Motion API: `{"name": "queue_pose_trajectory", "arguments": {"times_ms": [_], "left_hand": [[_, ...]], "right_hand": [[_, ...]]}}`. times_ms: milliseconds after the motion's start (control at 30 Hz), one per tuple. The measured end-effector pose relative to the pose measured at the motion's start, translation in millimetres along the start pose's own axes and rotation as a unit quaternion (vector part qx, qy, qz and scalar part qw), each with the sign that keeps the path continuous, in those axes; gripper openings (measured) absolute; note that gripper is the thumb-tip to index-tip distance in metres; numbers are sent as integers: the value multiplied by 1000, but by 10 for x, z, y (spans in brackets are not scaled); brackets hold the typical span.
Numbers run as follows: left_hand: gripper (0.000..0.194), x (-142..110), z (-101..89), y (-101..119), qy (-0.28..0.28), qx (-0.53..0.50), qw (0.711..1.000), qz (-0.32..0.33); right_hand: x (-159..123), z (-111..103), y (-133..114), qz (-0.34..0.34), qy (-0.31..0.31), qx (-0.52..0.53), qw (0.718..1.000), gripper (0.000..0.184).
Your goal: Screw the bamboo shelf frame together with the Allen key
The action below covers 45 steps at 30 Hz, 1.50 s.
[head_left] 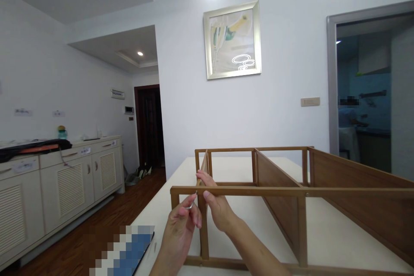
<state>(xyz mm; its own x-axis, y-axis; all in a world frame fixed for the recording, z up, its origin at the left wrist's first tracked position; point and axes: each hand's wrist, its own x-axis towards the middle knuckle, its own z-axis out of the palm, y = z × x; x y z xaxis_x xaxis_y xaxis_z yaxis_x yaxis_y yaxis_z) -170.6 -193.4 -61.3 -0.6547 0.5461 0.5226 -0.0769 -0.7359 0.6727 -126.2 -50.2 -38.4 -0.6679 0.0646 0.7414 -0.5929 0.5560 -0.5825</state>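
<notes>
A wooden shelf frame (300, 191) lies on its side on a white table (326, 228), with brown panels running away from me. My left hand (179, 228) pinches a small metal tool (192, 202), its tip at the joint where the near rail meets an upright post. My right hand (216, 205) grips the frame at that same joint, fingers wrapped over the rail and the left panel's top edge.
A white sideboard (61, 181) with clutter on top lines the left wall. A dark doorway (149, 127) is behind it. A framed picture (232, 39) hangs on the far wall. Another person (349, 131) stands in the kitchen doorway at right. A blurred blue patch (129, 250) sits at the table's near-left corner.
</notes>
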Motion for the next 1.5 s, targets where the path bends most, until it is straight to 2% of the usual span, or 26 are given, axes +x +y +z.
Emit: {"name": "queue_pose_trajectory", "arguments": {"times_ms": [67,167,267,333,400,467,600,700,800,967,1100,1300,1500], "left_hand": [[35,-30,31,18,17,-42,999,-23],[29,-95,92,10,75,-114,989,-52],[15,-151,136,-28,119,-186,972,-76],[20,-166,136,-52,124,-233,961,-84],[34,-160,121,-61,111,-282,949,-89],[39,-142,112,-51,83,-326,937,-97],[26,-102,156,3,12,-384,915,-121],[14,-92,206,28,1,-403,906,-128],[11,-109,252,17,61,-391,910,-128],[31,-161,433,5,237,-293,920,-102],[29,-188,629,75,337,-205,917,-55],[25,-178,745,153,384,-179,905,-36],[28,-154,760,150,392,-178,902,-25]], "right_hand": [[0,-2,3,-3,-2,-1,1000,51],[1,-6,11,-12,-1,-2,1000,52],[5,-9,13,-18,-2,-2,1000,51],[8,-11,9,-19,-5,-3,1000,51],[10,-11,1,-20,-4,-4,1000,50],[13,-12,-7,-21,-2,-4,1000,50],[16,-14,-23,-20,0,0,1000,49],[17,-17,-38,-19,0,1,1000,49],[16,-21,-40,-19,0,-2,1000,50],[14,-22,1,-19,-6,-8,1000,50],[13,-11,19,-17,-5,-10,1000,49],[8,-1,13,-20,2,-15,1000,49],[5,-6,4,-19,1,-22,1000,49]]}}
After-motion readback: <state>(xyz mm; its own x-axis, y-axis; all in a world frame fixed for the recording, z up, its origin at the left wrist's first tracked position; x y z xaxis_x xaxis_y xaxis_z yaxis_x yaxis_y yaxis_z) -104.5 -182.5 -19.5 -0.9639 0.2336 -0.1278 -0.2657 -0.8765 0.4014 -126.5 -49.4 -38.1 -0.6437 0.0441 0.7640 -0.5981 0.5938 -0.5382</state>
